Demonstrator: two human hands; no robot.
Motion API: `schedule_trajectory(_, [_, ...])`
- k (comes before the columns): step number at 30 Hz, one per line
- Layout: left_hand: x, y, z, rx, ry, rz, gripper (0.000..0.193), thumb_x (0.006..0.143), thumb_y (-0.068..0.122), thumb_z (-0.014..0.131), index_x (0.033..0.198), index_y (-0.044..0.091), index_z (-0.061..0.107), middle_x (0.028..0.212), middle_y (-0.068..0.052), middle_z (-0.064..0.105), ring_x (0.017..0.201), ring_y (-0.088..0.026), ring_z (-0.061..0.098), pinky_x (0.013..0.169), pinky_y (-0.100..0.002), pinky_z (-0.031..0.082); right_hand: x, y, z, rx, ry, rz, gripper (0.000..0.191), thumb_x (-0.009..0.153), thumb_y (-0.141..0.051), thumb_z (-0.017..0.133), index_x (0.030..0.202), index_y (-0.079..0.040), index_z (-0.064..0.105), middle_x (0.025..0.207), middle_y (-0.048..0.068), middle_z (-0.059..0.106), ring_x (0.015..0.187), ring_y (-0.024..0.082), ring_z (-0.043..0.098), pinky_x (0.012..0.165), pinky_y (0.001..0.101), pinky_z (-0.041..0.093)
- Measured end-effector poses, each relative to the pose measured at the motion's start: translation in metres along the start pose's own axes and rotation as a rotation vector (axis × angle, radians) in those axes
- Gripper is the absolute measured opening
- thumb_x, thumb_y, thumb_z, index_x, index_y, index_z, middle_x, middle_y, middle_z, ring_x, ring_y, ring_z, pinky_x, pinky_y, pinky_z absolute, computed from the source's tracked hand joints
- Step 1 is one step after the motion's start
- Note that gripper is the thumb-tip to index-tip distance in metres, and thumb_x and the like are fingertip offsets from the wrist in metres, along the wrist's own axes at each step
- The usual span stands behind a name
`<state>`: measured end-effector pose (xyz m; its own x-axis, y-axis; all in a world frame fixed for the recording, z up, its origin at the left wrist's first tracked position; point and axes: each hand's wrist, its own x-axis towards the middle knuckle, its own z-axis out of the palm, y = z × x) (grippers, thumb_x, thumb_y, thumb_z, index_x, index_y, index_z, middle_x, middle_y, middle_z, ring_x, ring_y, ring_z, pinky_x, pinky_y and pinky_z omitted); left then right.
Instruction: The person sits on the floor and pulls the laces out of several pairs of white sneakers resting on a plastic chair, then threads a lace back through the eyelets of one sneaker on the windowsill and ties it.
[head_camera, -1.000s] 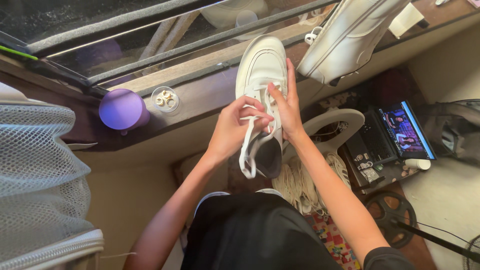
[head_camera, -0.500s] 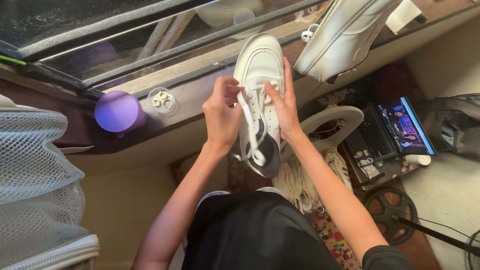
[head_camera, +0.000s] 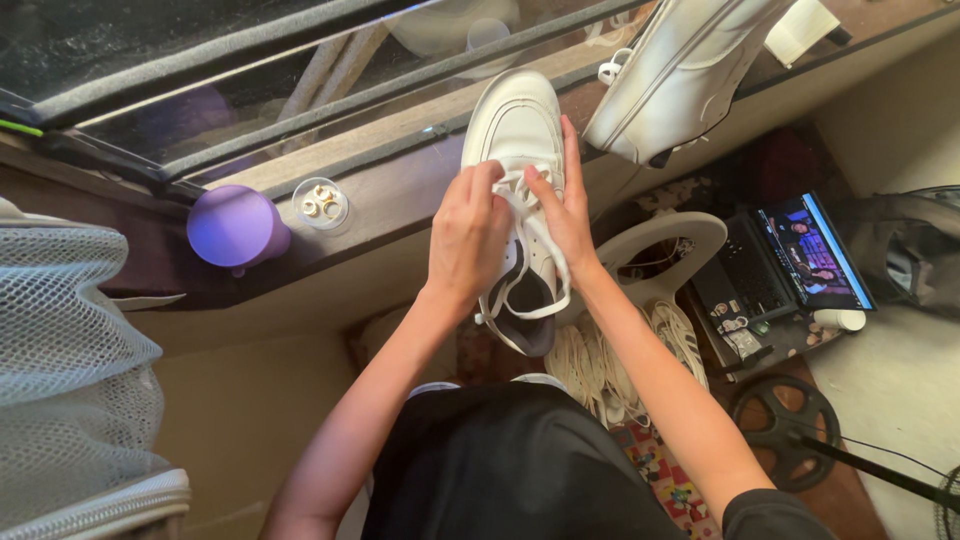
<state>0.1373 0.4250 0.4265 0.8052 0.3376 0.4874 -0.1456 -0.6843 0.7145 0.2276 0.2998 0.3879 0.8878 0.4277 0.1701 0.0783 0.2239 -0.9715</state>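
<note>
Here, shoe: a white leather low-top sneaker (head_camera: 520, 150) lies on the brown window ledge (head_camera: 380, 200), toe pointing far toward the glass, heel opening near the person, so its long axis runs near to far.
Left hand: the left hand (head_camera: 468, 235) sits over the tongue from the left, its grip pinched narrow on the white flat lace (head_camera: 535, 255).
Right hand: the right hand (head_camera: 565, 205) lies along the shoe's right side, fingers stretched far, thumb and forefinger closed on the same lace near the upper eyelets.
Nearer hand: both touch the shoe; the lace loop hangs just near of both grips.
Ledge items: a round purple cup (head_camera: 235, 228) and a small clear dish (head_camera: 322, 203) stand well left of the shoe.
Screen: an open dark laptop (head_camera: 790, 265), its bright rectangular display tilted, lies on the floor at right.
</note>
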Motion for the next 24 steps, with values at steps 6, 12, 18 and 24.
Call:
schedule_trajectory(6, [-0.005, 0.012, -0.005, -0.023, -0.03, 0.001, 0.042, 0.084, 0.004, 0.073, 0.12, 0.001, 0.052, 0.108, -0.02, 0.063, 0.097, -0.039, 0.065, 0.084, -0.046, 0.053, -0.001, 0.002, -0.002, 0.025, 0.016, 0.049, 0.074, 0.105, -0.007, 0.06, 0.167, -0.01, 0.02, 0.172, 0.01, 0.025, 0.15, 0.018, 0.037, 0.122, 0.0318, 0.034])
schedule_trajectory(12, [-0.001, 0.017, -0.01, 0.099, -0.101, -0.081, 0.043, 0.088, 0.003, 0.068, 0.128, 0.003, 0.051, 0.106, -0.017, 0.068, 0.101, -0.036, 0.066, 0.08, -0.047, 0.055, 0.001, 0.007, -0.002, 0.041, -0.022, -0.008, 0.074, 0.106, -0.006, 0.06, 0.167, -0.009, 0.018, 0.173, 0.01, 0.024, 0.152, 0.018, 0.036, 0.124, 0.0317, 0.034])
schedule_trajectory(18, [-0.003, 0.017, -0.018, 0.383, -0.199, 0.12, 0.038, 0.081, 0.005, 0.068, 0.118, 0.007, 0.06, 0.113, -0.015, 0.068, 0.103, -0.032, 0.067, 0.069, -0.042, 0.057, 0.001, 0.009, -0.002, -0.024, 0.01, -0.008, 0.073, 0.107, -0.007, 0.061, 0.167, -0.007, 0.02, 0.174, 0.011, 0.022, 0.155, 0.018, 0.031, 0.126, 0.0317, 0.029])
schedule_trajectory(24, [-0.002, 0.018, -0.003, 0.534, -0.277, 0.141, 0.02, 0.078, 0.008, 0.071, 0.096, 0.003, 0.065, 0.103, -0.011, 0.062, 0.097, -0.028, 0.064, 0.064, -0.035, 0.059, 0.001, 0.007, 0.0, -0.021, 0.026, 0.005, 0.074, 0.106, -0.009, 0.062, 0.166, -0.006, 0.02, 0.174, 0.012, 0.022, 0.157, 0.02, 0.029, 0.128, 0.0334, 0.026])
